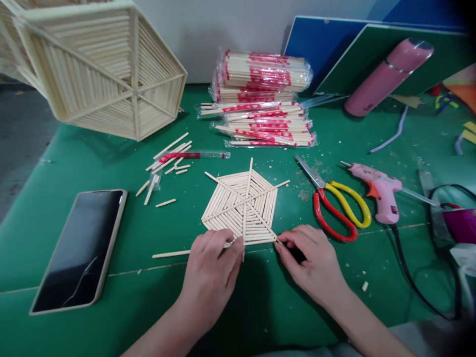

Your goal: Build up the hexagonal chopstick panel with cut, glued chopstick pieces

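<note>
A flat hexagon of wooden sticks (243, 204) lies on the green table (111, 163), crossed by longer spoke sticks. My left hand (213, 270) is closed in a pinch on a long stick (171, 254) that runs along the hexagon's near edge. My right hand (308, 258) pinches the right end of that near edge, fingers pressed together at the hexagon's lower right corner. Both hands rest on the table just in front of the hexagon.
A phone (80, 248) lies at the left. Loose cut sticks (167, 161) lie behind it. Red-and-yellow scissors (334, 201), a pink glue gun (375, 188) with its cord, wrapped chopstick packs (260, 99), a pink bottle (386, 74) and a large stick-built hexagonal frame (100, 69) are around.
</note>
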Motion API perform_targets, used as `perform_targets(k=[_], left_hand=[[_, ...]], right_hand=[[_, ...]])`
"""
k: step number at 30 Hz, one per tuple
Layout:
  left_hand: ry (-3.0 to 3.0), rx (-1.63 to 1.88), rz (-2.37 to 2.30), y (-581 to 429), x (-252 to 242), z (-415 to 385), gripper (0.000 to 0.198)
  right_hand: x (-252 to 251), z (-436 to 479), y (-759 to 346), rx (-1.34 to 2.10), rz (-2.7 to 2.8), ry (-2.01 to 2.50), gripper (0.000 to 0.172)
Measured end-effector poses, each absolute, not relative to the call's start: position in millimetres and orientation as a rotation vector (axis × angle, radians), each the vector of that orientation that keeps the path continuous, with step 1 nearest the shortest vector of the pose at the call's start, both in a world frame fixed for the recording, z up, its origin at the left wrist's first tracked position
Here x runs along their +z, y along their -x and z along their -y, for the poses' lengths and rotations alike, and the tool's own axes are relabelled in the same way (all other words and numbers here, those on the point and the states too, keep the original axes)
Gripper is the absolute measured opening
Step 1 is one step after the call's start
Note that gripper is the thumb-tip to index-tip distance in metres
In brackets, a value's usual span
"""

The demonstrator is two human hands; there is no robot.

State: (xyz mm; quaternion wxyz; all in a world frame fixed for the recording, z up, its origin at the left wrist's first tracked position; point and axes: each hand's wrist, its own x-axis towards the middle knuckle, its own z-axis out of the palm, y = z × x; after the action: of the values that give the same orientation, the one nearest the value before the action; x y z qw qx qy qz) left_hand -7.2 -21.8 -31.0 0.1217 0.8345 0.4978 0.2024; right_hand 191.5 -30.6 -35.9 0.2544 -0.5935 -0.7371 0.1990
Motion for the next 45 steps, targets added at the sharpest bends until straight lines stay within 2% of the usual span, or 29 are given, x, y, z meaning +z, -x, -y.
perform_targets(k=[45], left_hand=[[-2.454,0.640,-1.390,11.2,-36.1,21.2,0.016]], right_hand=[[-36.8,31.2,-191.5,0.535,1.989,1.607,0.007]])
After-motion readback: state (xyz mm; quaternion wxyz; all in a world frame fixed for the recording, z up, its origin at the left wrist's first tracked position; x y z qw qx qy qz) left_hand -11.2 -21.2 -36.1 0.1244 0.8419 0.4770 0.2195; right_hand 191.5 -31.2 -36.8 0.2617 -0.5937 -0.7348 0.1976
